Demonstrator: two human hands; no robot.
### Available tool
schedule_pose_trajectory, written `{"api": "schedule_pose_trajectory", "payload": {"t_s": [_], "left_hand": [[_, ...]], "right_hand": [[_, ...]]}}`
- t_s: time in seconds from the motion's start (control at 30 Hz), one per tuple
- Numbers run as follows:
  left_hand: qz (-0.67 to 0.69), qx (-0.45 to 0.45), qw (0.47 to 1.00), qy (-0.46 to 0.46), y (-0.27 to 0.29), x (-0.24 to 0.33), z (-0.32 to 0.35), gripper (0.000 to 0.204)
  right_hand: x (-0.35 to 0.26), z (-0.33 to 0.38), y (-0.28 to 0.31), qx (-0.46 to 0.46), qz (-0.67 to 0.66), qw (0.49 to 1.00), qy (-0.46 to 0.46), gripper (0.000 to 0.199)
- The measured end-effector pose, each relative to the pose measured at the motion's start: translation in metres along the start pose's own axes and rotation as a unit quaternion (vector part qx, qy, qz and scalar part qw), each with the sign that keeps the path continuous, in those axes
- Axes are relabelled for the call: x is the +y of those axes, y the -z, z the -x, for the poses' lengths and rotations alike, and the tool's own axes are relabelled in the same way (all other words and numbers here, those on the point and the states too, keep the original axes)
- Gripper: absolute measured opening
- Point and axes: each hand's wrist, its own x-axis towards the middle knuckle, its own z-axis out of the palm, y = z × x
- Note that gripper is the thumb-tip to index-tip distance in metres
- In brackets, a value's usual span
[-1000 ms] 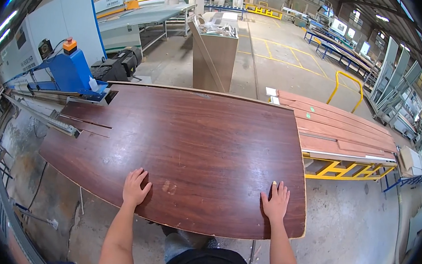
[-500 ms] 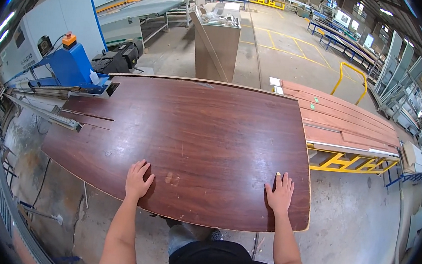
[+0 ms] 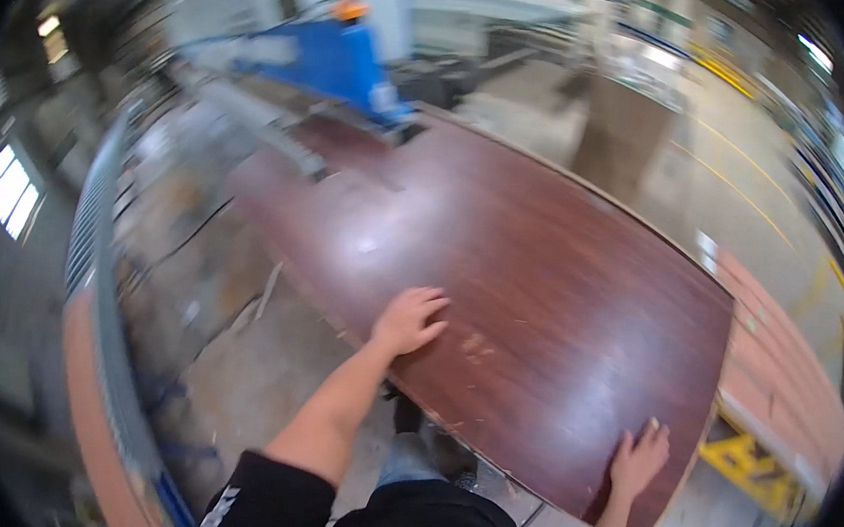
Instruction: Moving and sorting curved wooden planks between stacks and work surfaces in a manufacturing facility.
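Note:
In front of me is a large table-height board (image 3: 542,264) with a dark reddish-brown wood-grain top, worn pale along its near edge. My left hand (image 3: 411,321) rests palm down on it close to that edge, fingers stretched out and holding nothing. Farther right, near the board's right end, my right hand (image 3: 640,457) also lies on the surface with its fingers apart. A pale scuffed patch (image 3: 476,346) marks the top between the hands. The picture is smeared by motion, so fine detail is lost.
A blue machine (image 3: 334,60) with an orange top part stands at the board's far left end, beside a grey metal rail (image 3: 263,129). Reddish planks (image 3: 777,340) lie on a yellow frame (image 3: 751,463) to the right. A brown box-like stand (image 3: 619,135) is beyond the board.
My view has swung to the left, so the board and both hands appear farther right and tilted. Both hands still lie flat on the board.

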Motion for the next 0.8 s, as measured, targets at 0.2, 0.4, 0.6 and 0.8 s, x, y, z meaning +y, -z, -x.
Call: {"api": "schedule_pose_trajectory", "payload": {"t_s": [0.2, 0.4, 0.6, 0.8], "left_hand": [[-0.017, 0.004, 0.999, 0.028, -0.002, -0.022, 0.01, 0.047], [-0.106, -0.057, 0.979, 0.166, 0.005, -0.006, 0.031, 0.065], [-0.087, -0.124, 0.981, 0.119, 0.006, 0.079, 0.125, 0.073], [0.244, -0.115, 0.923, 0.273, -0.015, 0.143, 0.4, 0.059]], "right_hand": [[-0.004, 0.007, -0.01, -0.086, 0.063, 0.994, -0.015, 0.061], [0.007, 0.019, -0.017, -0.083, -0.008, 0.993, 0.089, 0.06], [-0.008, 0.045, 0.03, 0.041, -0.082, 0.978, 0.189, 0.047], [-0.073, 0.079, 0.032, -0.075, -0.027, 0.975, 0.21, 0.064]]}}
